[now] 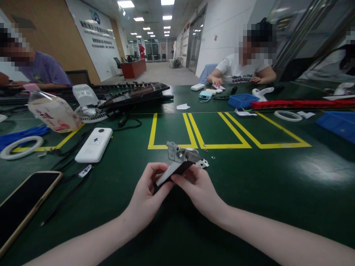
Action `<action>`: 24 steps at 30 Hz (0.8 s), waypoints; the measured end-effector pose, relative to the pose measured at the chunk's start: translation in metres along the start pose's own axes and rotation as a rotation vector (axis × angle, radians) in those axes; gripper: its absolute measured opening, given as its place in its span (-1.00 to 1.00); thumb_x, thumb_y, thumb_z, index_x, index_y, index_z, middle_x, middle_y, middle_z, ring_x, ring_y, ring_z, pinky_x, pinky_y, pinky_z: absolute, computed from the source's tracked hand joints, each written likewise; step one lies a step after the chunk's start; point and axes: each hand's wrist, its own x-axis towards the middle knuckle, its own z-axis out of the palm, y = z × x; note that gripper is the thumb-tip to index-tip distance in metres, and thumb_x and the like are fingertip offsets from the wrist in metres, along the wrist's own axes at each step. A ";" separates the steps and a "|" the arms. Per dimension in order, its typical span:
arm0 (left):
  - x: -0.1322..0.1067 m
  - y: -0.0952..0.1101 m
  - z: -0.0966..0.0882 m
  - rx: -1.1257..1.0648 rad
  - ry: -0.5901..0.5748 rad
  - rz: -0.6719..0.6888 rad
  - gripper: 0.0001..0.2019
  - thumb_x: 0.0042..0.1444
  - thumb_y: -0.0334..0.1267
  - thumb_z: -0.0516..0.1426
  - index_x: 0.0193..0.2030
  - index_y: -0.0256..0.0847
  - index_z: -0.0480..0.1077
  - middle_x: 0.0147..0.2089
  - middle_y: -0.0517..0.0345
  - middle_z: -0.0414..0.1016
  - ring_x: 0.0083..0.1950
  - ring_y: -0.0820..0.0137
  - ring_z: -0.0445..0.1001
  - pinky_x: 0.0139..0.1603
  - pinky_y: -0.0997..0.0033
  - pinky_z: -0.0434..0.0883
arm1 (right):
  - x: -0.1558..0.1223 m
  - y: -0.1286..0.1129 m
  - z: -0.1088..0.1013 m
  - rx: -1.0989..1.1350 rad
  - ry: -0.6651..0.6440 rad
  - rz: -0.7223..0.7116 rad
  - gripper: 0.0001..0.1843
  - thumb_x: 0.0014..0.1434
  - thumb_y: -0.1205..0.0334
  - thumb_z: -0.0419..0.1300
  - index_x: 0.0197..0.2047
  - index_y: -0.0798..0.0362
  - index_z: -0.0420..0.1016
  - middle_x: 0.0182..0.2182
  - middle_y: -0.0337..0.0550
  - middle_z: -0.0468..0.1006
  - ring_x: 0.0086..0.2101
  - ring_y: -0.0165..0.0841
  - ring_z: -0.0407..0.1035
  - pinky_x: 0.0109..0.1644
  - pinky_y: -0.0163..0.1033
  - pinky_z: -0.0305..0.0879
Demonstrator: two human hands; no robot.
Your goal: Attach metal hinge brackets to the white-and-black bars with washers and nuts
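Observation:
Both my hands hold one small part over the green table (277, 192): a black and silver metal hinge bracket (180, 162) with a shiny steel head pointing away from me. My left hand (148, 195) grips its near end, fingers curled round it. My right hand (198, 186) pinches the bracket's middle from the right side. Two or three tiny screws or washers (213, 157) lie on the mat just beyond the bracket, near the yellow tape lines (194, 146).
Left of me lie a phone (24, 201), a white power bank (94, 145), a tape roll (20, 146), a plastic bottle (52, 112) and cables. Blue bins (242, 100) and a red strip (302, 103) sit at the far right. Other people sit across the table.

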 end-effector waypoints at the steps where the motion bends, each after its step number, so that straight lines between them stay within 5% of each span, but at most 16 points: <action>1: 0.000 0.000 -0.001 -0.016 -0.015 -0.008 -0.76 0.17 -0.34 0.18 -0.02 -0.10 0.32 -0.01 0.15 0.42 0.04 0.33 0.42 0.05 0.35 0.39 | 0.000 0.001 -0.001 0.031 -0.004 0.005 -0.75 0.24 0.15 0.26 -0.04 0.03 0.49 -0.12 -0.17 0.51 -0.16 -0.33 0.41 -0.09 -0.21 0.36; 5: 0.007 -0.004 -0.011 -0.077 -0.061 -0.040 -0.76 0.25 -0.14 0.10 0.00 -0.15 0.36 0.02 0.05 0.42 0.03 0.25 0.41 -0.01 0.30 0.41 | -0.001 0.002 -0.006 0.124 -0.033 0.030 -0.74 0.26 0.16 0.24 0.00 0.03 0.45 -0.08 -0.16 0.49 -0.17 -0.34 0.42 -0.06 -0.20 0.38; 8: 0.019 -0.001 -0.020 -0.092 0.015 -0.012 -0.72 0.27 -0.07 0.06 -0.01 -0.16 0.39 0.06 0.03 0.41 0.07 0.21 0.39 -0.04 0.30 0.40 | -0.001 -0.001 -0.011 0.133 -0.058 0.025 -0.75 0.28 0.17 0.22 0.00 0.04 0.43 -0.04 -0.14 0.46 -0.11 -0.33 0.40 0.01 -0.18 0.37; 11: 0.030 0.012 -0.027 -0.139 0.063 0.027 -0.72 0.30 -0.07 0.01 0.02 -0.11 0.38 0.10 0.08 0.40 0.09 0.24 0.37 -0.03 0.31 0.41 | -0.002 -0.006 -0.014 0.175 -0.124 0.017 -0.74 0.30 0.18 0.18 0.03 0.06 0.39 0.01 -0.11 0.43 -0.04 -0.32 0.38 0.07 -0.16 0.36; 16: 0.036 0.033 -0.034 -0.127 -0.050 0.040 -0.79 0.29 -0.12 0.08 -0.05 -0.09 0.46 0.02 0.12 0.45 0.02 0.30 0.40 -0.05 0.39 0.43 | -0.003 -0.006 -0.015 0.205 -0.265 0.032 -0.74 0.34 0.18 0.14 0.05 0.08 0.38 -0.02 -0.10 0.45 -0.06 -0.32 0.39 0.01 -0.16 0.39; 24: 0.035 0.035 -0.038 -0.110 -0.171 0.020 -0.96 0.18 -0.26 0.21 -0.26 -0.13 0.50 -0.13 0.17 0.46 -0.15 0.42 0.44 -0.16 0.50 0.44 | -0.003 0.000 -0.017 0.134 -0.268 -0.044 -0.81 0.28 0.27 0.17 -0.04 0.10 0.43 -0.12 -0.13 0.47 -0.14 -0.36 0.39 -0.05 -0.23 0.35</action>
